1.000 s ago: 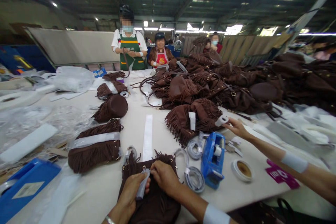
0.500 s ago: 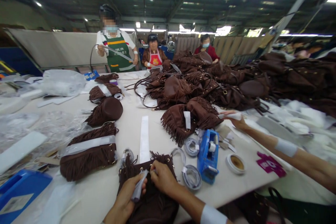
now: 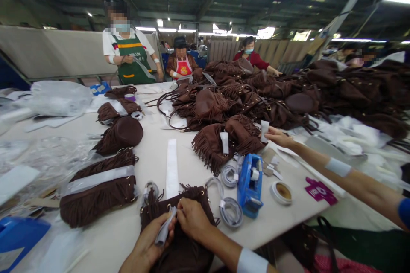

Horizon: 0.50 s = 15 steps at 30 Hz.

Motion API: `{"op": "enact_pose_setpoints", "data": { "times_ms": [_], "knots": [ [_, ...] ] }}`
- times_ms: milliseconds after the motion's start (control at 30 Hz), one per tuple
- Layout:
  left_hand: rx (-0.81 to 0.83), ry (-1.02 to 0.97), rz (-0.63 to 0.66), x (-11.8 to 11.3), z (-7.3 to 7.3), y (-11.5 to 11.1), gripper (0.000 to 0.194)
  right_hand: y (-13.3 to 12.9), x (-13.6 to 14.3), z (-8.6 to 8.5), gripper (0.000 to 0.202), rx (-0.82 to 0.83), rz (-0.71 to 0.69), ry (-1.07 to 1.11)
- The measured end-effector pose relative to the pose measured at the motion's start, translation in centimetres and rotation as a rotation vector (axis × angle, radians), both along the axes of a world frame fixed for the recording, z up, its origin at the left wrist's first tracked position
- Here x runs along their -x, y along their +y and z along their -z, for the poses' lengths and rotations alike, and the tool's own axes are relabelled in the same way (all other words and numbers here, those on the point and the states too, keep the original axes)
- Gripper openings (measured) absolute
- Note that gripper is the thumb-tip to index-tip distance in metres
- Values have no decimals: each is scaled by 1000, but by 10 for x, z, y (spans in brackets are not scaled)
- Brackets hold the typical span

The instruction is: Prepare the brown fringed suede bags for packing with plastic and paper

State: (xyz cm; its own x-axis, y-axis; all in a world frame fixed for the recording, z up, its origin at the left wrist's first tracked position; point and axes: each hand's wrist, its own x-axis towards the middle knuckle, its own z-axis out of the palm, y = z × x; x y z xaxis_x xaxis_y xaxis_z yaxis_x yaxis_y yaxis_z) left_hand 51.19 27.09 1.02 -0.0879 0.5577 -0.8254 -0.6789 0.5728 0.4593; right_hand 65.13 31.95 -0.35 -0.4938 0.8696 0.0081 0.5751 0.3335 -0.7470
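From the nearest bag (image 3: 184,254) as clock centre, a strip (image 3: 172,166) on the table (image 3: 150,145) runs towards 12 o'clock. A second bag (image 3: 96,200) lies at 10, a third bag (image 3: 128,132) farther off at 11. Two bags (image 3: 208,143) lie together at 1, a heap of bags (image 3: 209,104) behind them. At 2, coils (image 3: 232,222) come before the tape dispenser (image 3: 247,199); past it, towards 3, is a tape roll (image 3: 282,201).

Left of the dispenser (image 3: 248,190), two hands (image 3: 150,235) (image 3: 192,218) are counted on one bag (image 3: 188,249); beside the dispenser, two coils (image 3: 224,180) (image 3: 235,222) and one roll (image 3: 282,201).
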Motion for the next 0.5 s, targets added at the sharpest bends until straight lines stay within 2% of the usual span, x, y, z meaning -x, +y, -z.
{"op": "enact_pose_setpoints", "data": {
  "times_ms": [133,267,500],
  "knots": [
    [-22,82,12,-4,9,0,19,4,9,2,15,19,87,-90],
    [-67,136,28,-6,8,2,20,5,17,0,17,28,144,-151],
    [-147,191,53,-8,2,-3,20,1,10,-23,22,-79,109,-196]
  ]
}}
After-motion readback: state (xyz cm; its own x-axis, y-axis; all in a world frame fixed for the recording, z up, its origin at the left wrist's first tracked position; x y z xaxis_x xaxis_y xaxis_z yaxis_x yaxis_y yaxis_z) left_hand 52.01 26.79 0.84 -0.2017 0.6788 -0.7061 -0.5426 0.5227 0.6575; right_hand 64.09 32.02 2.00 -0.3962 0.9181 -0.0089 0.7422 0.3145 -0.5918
